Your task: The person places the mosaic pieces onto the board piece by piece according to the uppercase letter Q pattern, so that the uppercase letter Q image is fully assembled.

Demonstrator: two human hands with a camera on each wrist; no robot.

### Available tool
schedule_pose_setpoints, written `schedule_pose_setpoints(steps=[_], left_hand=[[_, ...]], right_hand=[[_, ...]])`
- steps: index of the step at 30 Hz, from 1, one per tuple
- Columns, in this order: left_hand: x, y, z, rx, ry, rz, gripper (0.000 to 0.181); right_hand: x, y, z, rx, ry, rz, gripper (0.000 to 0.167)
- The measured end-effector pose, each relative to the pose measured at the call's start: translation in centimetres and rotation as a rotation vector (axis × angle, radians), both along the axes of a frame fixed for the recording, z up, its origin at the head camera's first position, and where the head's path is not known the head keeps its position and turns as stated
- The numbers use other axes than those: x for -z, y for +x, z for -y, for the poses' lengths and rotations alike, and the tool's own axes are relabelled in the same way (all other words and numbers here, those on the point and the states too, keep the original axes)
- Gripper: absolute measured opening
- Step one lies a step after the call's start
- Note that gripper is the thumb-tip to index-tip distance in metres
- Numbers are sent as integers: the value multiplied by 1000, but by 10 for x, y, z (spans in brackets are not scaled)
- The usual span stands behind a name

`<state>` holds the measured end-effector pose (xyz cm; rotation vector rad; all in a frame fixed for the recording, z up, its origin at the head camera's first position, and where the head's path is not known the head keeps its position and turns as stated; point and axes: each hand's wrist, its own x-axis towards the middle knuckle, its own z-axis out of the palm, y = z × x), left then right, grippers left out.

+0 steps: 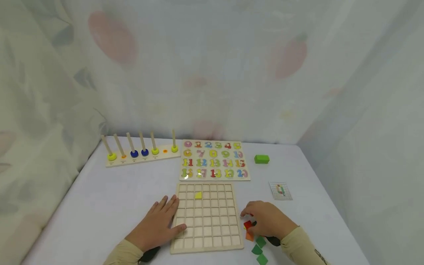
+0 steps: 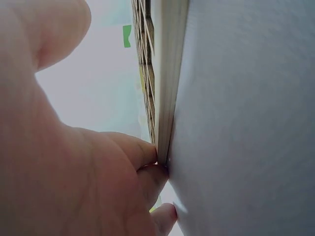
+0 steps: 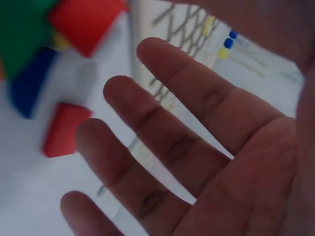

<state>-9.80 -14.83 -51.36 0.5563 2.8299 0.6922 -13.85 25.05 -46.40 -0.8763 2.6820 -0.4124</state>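
Observation:
A wooden grid board (image 1: 207, 231) lies in front of me, with one yellow piece (image 1: 198, 195) in a cell of its second row. My left hand (image 1: 155, 225) rests along its left edge, thumb over the frame; in the left wrist view the fingertips touch the board's side (image 2: 170, 73). To the right of the board, my right hand (image 1: 269, 220) hovers over a loose pile of coloured pieces. Its fingers are loosely bent and hold nothing in the right wrist view, close to a red piece (image 3: 66, 129) and a blue piece (image 3: 30, 83). Green pieces (image 1: 261, 241) lie nearer me.
Behind the grid board lies a number puzzle board (image 1: 215, 158). A peg stand (image 1: 142, 158) with yellow and blue beads stands at the back left. At the right are a green block (image 1: 261, 159) and a pattern card (image 1: 281, 191). Curtains hang around the table.

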Motion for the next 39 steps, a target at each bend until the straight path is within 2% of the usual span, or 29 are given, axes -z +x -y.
schedule_pose_setpoints(steps=[2, 7, 14, 21, 26, 30, 35, 39], left_hand=[[1, 1, 2, -3, -1, 11, 101], [2, 5, 5, -19, -7, 34, 101], [2, 5, 5, -23, 17, 11, 100], [2, 3, 5, -13, 21, 8, 100], [-1, 3, 4, -16, 8, 17, 101], [-3, 2, 3, -12, 13, 31, 101], [-4, 1, 2, -9, 12, 53, 102], [-3, 0, -1, -15, -5, 61, 103]], right_hand=[[7, 6, -5, -20, 8, 14, 36], [14, 14, -6, -58, 24, -34, 29], [12, 12, -2, -66, 55, -109, 24], [9, 7, 3, -81, 5, -120, 19], [3, -5, 22, -57, -22, -152, 20], [3, -20, 47, -89, -40, -208, 18], [10, -40, 80, -130, -26, -282, 11], [16, -56, 102, -124, 24, -296, 10]])
